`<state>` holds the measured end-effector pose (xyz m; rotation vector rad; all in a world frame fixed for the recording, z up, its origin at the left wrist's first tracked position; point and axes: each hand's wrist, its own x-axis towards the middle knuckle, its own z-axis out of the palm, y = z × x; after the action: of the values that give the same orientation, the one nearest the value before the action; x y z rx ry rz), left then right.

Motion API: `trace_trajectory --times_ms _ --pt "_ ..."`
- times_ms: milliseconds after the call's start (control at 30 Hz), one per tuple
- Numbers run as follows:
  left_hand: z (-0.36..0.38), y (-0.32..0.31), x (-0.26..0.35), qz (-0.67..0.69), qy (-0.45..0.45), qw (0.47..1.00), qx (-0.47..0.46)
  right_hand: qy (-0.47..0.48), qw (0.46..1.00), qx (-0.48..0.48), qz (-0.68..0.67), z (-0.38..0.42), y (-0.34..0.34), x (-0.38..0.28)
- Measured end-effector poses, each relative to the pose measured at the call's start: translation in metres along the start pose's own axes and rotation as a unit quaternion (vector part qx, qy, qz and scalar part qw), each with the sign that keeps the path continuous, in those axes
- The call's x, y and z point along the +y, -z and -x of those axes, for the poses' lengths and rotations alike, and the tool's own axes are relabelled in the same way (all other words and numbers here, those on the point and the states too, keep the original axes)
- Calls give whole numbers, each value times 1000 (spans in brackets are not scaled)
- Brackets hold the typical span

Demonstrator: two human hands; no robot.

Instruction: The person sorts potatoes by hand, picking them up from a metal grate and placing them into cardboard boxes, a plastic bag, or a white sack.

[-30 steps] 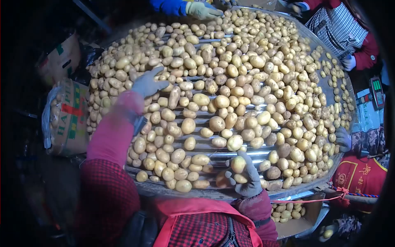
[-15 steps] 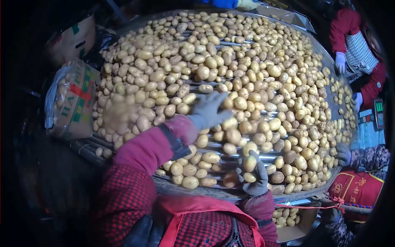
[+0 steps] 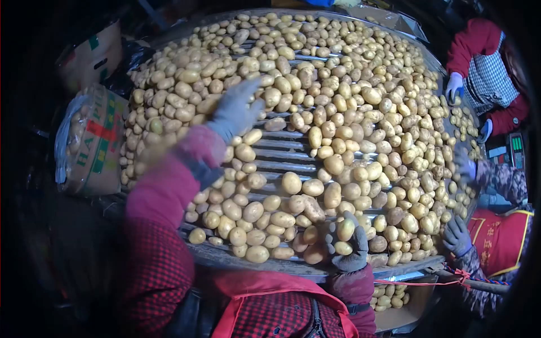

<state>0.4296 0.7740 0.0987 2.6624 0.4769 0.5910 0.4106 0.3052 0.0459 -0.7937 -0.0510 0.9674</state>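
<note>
Potatoes cover a wide table with metal bars showing through at its middle. My left hand, in a grey glove, reaches over the potatoes left of the bars, with its fingers stretched out and apart and nothing held in them. Near the front edge, my right hand, also gloved, is palm up with its fingers curled around potatoes. More potatoes lie close beside it on the left.
A taped carton of potatoes stands at the left, another carton behind it. Below the front edge is a box of potatoes. Co-workers' gloved hands are at the right edge, near a scale display.
My left hand has moved up and to the left, and more bars show where it was. My right hand stays nearly in place. A co-worker's hands have shifted at the right edge.
</note>
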Motion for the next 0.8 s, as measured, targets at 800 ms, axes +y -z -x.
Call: trace_trajectory --times_ms 800 --pt "5 -62 76 -118 32 971 -208 0 987 117 -113 -11 -18 -7"
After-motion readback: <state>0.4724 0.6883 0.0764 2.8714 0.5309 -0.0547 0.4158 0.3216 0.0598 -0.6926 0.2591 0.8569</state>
